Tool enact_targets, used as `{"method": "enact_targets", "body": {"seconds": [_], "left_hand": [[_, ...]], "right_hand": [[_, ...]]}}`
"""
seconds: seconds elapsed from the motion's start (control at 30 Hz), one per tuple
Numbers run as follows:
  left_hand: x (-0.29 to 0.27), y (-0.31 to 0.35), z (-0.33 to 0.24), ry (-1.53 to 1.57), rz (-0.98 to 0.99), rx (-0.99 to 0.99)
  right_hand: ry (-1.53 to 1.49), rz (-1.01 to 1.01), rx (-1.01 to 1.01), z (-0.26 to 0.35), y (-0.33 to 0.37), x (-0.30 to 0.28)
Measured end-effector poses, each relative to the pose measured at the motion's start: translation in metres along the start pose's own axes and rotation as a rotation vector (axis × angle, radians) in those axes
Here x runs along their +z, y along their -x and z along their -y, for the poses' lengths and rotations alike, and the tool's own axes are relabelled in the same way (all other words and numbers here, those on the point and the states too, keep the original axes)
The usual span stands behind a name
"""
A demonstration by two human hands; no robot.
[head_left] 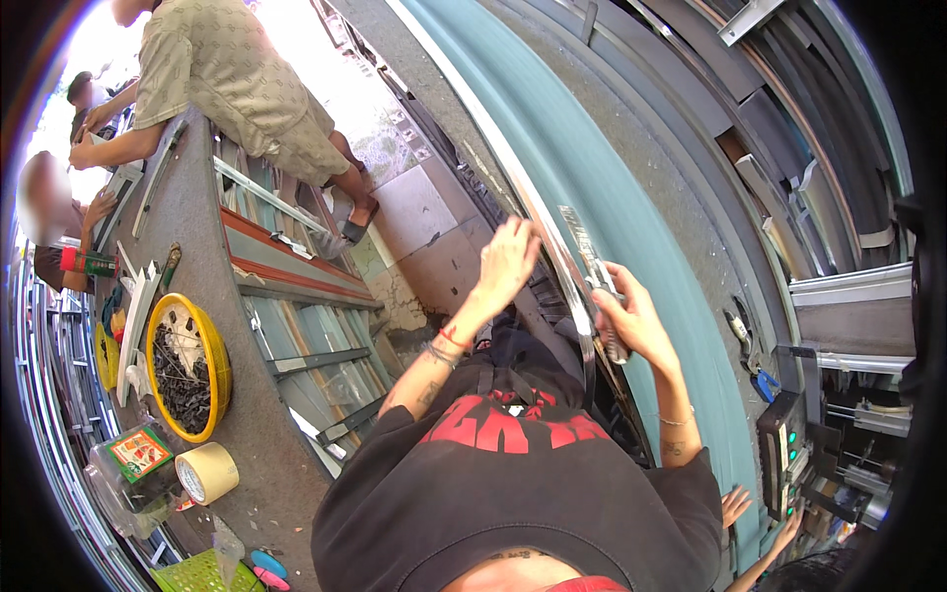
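In my right hand point(633, 314) is a silver utility knife point(594, 264), its long blade pointing away from me over the teal sheet point(646, 207). My fingers and thumb are closed round its handle, hiding part of it. My left hand point(509, 260) is beside the bright metal strip point(528, 192) along the bench's near edge. Its fingers are slightly apart and bent, and nothing shows in them. Whether its fingertips touch the strip is hard to tell. The teal sheet is a long, slightly rippled length lying along the bench.
Pliers point(740, 331) and a control box with green buttons point(782, 454) lie right of the sheet. The left bench holds a yellow basin point(223, 380), a tape roll point(208, 474) and a plastic jar point(128, 469). A co-worker point(237, 79) leans there; another person's hands point(735, 505) show lower right.
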State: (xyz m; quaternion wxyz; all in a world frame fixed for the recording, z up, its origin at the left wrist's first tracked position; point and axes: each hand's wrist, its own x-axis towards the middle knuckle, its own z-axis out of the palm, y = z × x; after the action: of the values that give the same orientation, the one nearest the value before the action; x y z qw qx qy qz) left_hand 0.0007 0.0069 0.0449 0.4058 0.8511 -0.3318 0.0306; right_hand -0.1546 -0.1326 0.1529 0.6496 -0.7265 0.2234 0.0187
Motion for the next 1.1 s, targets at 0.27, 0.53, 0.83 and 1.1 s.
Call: {"method": "enact_targets", "body": {"seconds": [0.27, 0.53, 0.83, 1.1], "left_hand": [[-0.015, -0.076, 0.061, -0.219, 0.076, 0.449], [-0.005, -0.085, 0.077, -0.074, 0.046, 0.594], [-0.008, -0.087, 0.078, -0.103, 0.086, 0.583], [-0.006, -0.088, 0.08, -0.126, 0.035, 0.617]], "right_hand": [[0.67, -0.196, -0.331, -0.027, -0.044, 0.04], [0.93, -0.146, -0.207, -0.032, -0.046, 0.048], [1.057, -0.123, -0.245, -0.018, -0.059, 0.049], [1.195, -0.042, -0.173, -0.005, -0.038, 0.039]]}}
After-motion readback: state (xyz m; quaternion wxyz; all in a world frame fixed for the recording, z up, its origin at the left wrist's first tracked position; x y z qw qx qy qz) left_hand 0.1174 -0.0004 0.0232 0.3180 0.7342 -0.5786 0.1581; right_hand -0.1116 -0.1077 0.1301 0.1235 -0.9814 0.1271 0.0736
